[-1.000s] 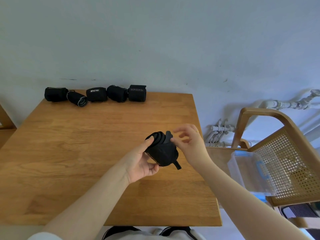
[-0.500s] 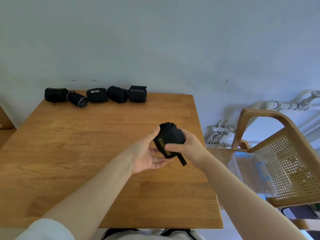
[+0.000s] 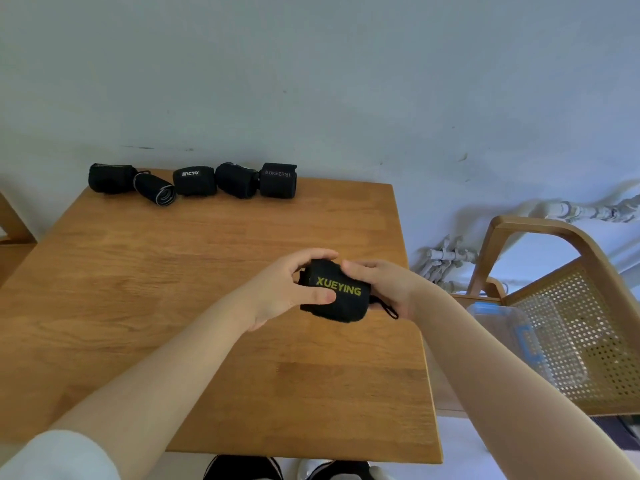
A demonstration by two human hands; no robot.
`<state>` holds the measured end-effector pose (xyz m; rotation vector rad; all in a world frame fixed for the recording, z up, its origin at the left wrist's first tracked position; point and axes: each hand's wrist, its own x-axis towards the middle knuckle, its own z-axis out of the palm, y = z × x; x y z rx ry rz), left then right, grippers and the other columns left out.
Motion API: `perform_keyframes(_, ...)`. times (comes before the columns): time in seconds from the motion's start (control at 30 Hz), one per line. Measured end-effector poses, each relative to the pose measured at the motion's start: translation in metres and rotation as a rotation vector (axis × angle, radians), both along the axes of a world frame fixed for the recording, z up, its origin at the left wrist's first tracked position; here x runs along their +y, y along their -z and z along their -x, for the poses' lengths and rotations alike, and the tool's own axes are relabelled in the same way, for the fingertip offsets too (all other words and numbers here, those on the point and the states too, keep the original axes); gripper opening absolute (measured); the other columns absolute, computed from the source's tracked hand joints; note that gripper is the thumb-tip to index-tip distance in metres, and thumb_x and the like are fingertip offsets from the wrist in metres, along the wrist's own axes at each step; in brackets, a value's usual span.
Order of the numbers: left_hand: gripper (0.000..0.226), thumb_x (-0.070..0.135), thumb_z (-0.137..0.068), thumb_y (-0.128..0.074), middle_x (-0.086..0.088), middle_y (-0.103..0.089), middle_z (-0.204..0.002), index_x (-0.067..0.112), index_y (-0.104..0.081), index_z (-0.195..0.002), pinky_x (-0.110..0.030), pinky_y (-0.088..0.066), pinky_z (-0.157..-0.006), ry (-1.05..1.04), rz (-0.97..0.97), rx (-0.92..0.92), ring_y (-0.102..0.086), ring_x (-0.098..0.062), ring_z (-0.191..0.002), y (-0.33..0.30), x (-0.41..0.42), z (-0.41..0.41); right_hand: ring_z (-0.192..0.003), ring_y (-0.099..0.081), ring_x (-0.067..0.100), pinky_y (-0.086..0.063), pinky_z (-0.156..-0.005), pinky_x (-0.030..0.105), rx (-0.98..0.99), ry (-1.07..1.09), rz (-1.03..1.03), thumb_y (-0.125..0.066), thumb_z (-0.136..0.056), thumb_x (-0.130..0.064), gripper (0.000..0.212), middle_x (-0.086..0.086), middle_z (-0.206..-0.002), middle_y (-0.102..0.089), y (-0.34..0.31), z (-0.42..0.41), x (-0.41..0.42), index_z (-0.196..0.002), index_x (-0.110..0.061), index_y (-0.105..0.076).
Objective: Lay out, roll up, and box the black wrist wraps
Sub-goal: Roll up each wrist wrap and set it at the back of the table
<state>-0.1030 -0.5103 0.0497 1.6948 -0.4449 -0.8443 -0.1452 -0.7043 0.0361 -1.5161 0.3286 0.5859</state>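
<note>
Wooden table [image 3: 145, 306] under both hands. Wicker-backed chair [image 3: 568, 306] off to the right of the right hand, with a clear plastic box [image 3: 502, 327] with blue latch sitting on its seat, below and right of the right wrist. Box looks empty as far as I can tell, contents partly blurred.

Progress, judged from layout: five rolled wraps [image 3: 194, 181] lined up along the table's far edge, well beyond the hands and to their left. Nothing boxed yet, so rolling is mostly done and boxing is all still to do. No flat, unrolled wraps in view.

Sixth wrap, XUEYING wrist wrap [image 3: 337, 296], is rolled into a tight bundle and held just above the table between both hands, logo facing up. Small loop [image 3: 389, 310] hangs out at its right end, under the right hand.

Left hand [image 3: 284, 292]: fingers curled over the top of the roll, thumb pressed on its near face beside the logo. Grasping.

Right hand [image 3: 384, 285]: wrapped around the roll's right end, fingers over the top. Also grasping. Looks like the closing strap is being pressed down; can't confirm it's fastened.
</note>
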Motion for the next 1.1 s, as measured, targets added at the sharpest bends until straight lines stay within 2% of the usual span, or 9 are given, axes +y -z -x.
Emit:
perform_keyframes(0.17, 0.051, 0.014, -0.075, -0.076, 0.005, -0.057, -0.118, 0.038, -0.055, -0.115, -0.046, -0.049, -0.095, -0.221, -0.026, 0.049, -0.054, -0.018, -0.113, 0.013, 0.013, -0.024, -0.110, -0.056, 0.010, -0.041, -0.101, 0.035, -0.237, 0.113, 0.326, -0.036, -0.100, -0.044, 0.033, -0.010, -0.110, -0.065, 0.001, -0.022, 0.011, -0.113, -0.026, -0.060)
perform_keyframes(0.27, 0.055, 0.016, -0.072, -0.079, 0.007, -0.059, -0.116, 0.037, -0.052, -0.115, -0.044, -0.049, -0.095, -0.259, -0.067, 0.057, -0.055, -0.018, -0.112, 0.020, 0.015, -0.040, -0.111, -0.053, 0.006, -0.042, -0.096, 0.027, -0.403, 0.053, 0.384, -0.042, -0.099, -0.039, 0.028, -0.012, -0.115, -0.061, -0.002, -0.027, 0.021, -0.119, -0.027, -0.057)
perform_keyframes(0.4, 0.046, 0.016, -0.074, -0.078, 0.004, -0.060, -0.114, 0.031, -0.055, -0.111, -0.035, -0.053, -0.084, -0.350, -0.057, 0.027, -0.057, -0.015, -0.107, 0.027, 0.005, -0.063, -0.129, -0.040, 0.015, -0.030, -0.109, 0.034, -0.603, -0.314, 0.932, -0.068, -0.081, -0.042, 0.070, -0.006, -0.143, -0.040, 0.010, -0.037, 0.036, -0.141, -0.024, -0.037)
perform_keyframes(0.5, 0.041, 0.013, -0.076, -0.077, 0.005, -0.059, -0.112, 0.028, -0.056, -0.108, -0.020, -0.048, -0.071, -0.343, -0.007, 0.002, -0.055, -0.008, -0.103, 0.028, -0.008, -0.080, -0.131, -0.042, 0.024, -0.026, -0.111, 0.039, -0.657, -0.207, 1.278, -0.076, -0.074, -0.041, 0.079, 0.001, -0.143, -0.044, 0.019, -0.055, 0.044, -0.140, -0.018, -0.039)
perform_keyframes(0.67, 0.045, 0.008, -0.074, -0.078, 0.009, -0.057, -0.111, 0.025, -0.054, -0.108, -0.008, -0.045, -0.061, -0.330, 0.018, -0.052, -0.055, -0.003, -0.094, 0.034, -0.027, -0.128, -0.095, -0.067, 0.028, -0.052, -0.079, 0.040, -0.750, -0.078, 1.390, -0.090, -0.048, -0.034, 0.072, 0.004, -0.107, -0.068, 0.033, -0.110, 0.035, -0.110, -0.012, -0.061)
perform_keyframes(0.83, 0.055, 0.023, -0.086, -0.068, 0.012, -0.049, -0.132, 0.026, -0.043, -0.135, -0.017, -0.038, -0.091, -0.215, -0.044, -0.045, -0.049, -0.003, -0.116, 0.048, -0.046, -0.194, -0.118, -0.052, 0.032, -0.042, -0.090, 0.042, -0.613, -0.036, 1.358, -0.080, -0.063, -0.022, 0.071, 0.006, -0.129, -0.056, 0.054, -0.178, 0.014, -0.126, -0.012, -0.051)
perform_keyframes(0.9, 0.059, 0.030, -0.090, -0.062, 0.010, -0.039, -0.143, 0.024, -0.036, -0.142, -0.024, -0.030, -0.103, -0.176, -0.203, -0.235, -0.037, -0.010, -0.133, 0.059, -0.049, -0.225, -0.127, -0.041, 0.028, -0.035, -0.097, 0.039, -0.521, -0.019, 1.386, -0.072, -0.074, -0.024, 0.069, 0.002, -0.139, -0.045, 0.065, -0.208, -0.001, -0.135, -0.015, -0.041)
perform_keyframes(1.0, 0.058, 0.025, -0.092, -0.058, -0.001, -0.029, -0.153, 0.019, -0.035, -0.145, -0.036, -0.019, -0.114, -0.127, -0.560, -0.856, -0.022, -0.022, -0.142, 0.085, -0.039, -0.266, -0.130, -0.035, 0.025, -0.031, -0.098, 0.036, -0.430, -0.010, 1.468, -0.067, -0.083, -0.025, 0.065, 0.000, -0.142, -0.041, 0.081, -0.247, -0.020, -0.138, -0.017, -0.033)
perform_keyframes(1.1, 0.062, 0.015, -0.091, -0.059, -0.011, -0.025, -0.155, 0.020, -0.034, -0.146, -0.045, -0.019, -0.114, -0.071, -0.721, -1.024, -0.020, -0.033, -0.143, 0.117, -0.028, -0.291, -0.131, -0.035, 0.023, -0.029, -0.100, 0.034, -0.412, -0.024, 1.504, -0.066, -0.085, -0.022, 0.064, -0.001, -0.141, -0.041, 0.100, -0.274, -0.026, -0.139, -0.018, -0.032)
